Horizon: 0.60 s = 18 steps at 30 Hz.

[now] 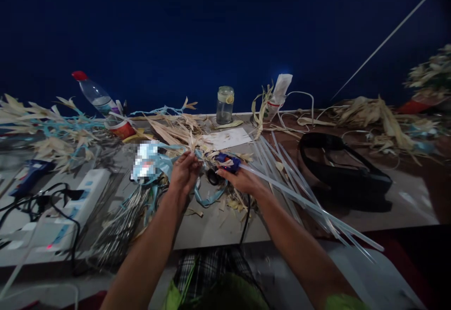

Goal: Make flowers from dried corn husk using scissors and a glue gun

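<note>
My left hand [183,171] is closed, pinching a light blue ribbon strip [207,197] and dried husk pieces at the table's middle. My right hand [241,178] is wrapped round a blue glue gun [227,162], whose black cord [244,220] hangs down over the table's front edge. The two hands are close together, the gun's tip pointing toward what the left hand pinches. Dried corn husk strips [176,131] lie just behind both hands.
Clear glue sticks [303,197] fan out to the right. A black bag [345,174] lies further right. White power strips [63,216], a second glue gun [30,171], a wire bundle [120,228], a plastic bottle [97,94] and a glass jar [224,104] stand around.
</note>
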Tool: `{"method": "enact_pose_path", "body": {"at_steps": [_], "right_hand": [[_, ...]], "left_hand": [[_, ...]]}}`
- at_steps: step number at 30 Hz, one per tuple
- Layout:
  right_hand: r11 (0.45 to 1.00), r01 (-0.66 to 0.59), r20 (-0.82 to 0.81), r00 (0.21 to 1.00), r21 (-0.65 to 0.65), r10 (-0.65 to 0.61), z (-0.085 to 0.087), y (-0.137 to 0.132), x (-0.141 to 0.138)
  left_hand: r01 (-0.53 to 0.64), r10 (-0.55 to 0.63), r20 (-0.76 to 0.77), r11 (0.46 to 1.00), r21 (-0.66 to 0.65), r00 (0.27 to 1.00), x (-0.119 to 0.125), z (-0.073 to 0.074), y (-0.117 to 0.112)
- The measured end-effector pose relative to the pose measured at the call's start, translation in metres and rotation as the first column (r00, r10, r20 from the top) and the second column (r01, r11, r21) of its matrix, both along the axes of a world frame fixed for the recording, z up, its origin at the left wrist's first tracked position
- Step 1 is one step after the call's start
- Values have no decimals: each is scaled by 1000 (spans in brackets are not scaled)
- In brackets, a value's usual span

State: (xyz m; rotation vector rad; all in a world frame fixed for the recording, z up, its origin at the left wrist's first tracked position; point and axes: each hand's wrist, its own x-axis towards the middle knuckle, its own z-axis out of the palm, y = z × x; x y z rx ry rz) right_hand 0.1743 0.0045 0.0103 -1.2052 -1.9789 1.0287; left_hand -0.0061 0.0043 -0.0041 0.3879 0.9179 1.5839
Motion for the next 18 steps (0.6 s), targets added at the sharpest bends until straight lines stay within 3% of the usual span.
{"method": "enact_pose_path", "body": {"at_steps": [13, 18], "right_hand": [[999, 37, 9, 999, -31, -36, 3, -3, -2], [999, 12, 31, 999, -43, -11, -4, -2, 0]], "left_hand": [[14, -14, 13, 1000, -3, 1000, 2, 2, 0], [6, -6, 25, 1000, 9, 1000, 2, 1, 0]]}}
